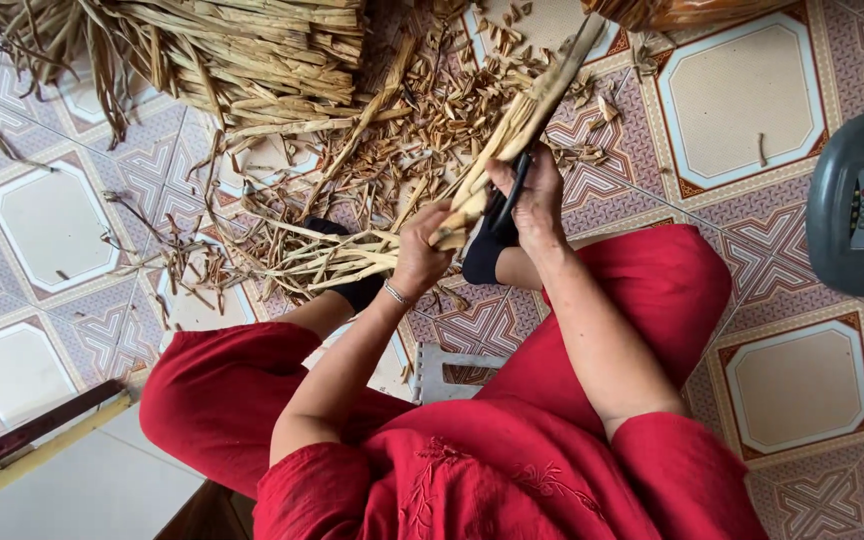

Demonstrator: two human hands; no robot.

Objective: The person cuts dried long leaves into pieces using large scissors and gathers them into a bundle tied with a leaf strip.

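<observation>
The left hand (pixel 420 252) was clamped on a bundle of dry stalks (pixel 512 130); the right hand (pixel 532 195) gripped a dark tool (pixel 510 195) against it. Cut chips (pixel 452 110) lay beyond the hands, with a large uncut pile (pixel 252 50) further off, suggesting much remained.

We see red clothes (pixel 512 470) with little red flowers sewn on. The dry stalks (pixel 512 130) are tan and yellow-brown. The socks (pixel 482 255) are black. The floor tiles (pixel 742 90) have cream middles, brown edges and pink and white zigzag shapes. The machine (pixel 857 205) is dark grey with red buttons.
</observation>
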